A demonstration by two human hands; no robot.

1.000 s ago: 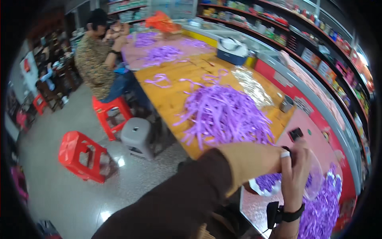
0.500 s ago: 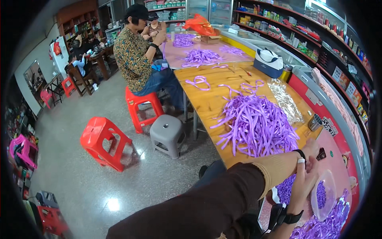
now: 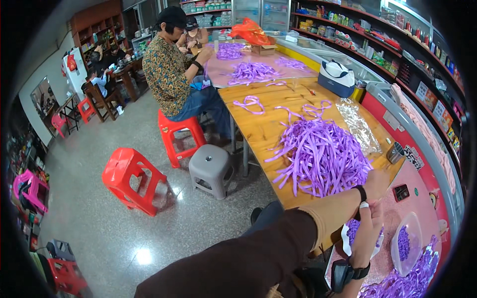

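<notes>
the left hand (image 3: pixel 378 184) is blurring beside the purple ribbons (image 3: pixel 323 156) heaped on the wooden table (image 3: pixel 253 128); i cannot tell whether its fingers are holding anything. the right hand (image 3: pixel 368 223) is crowding the left wrist, fingers bunching narrowly, its grip hidden. purple beads (image 3: pixel 354 230) are showing behind it; a clear bowl (image 3: pixel 415 234) is standing to its right.
</notes>
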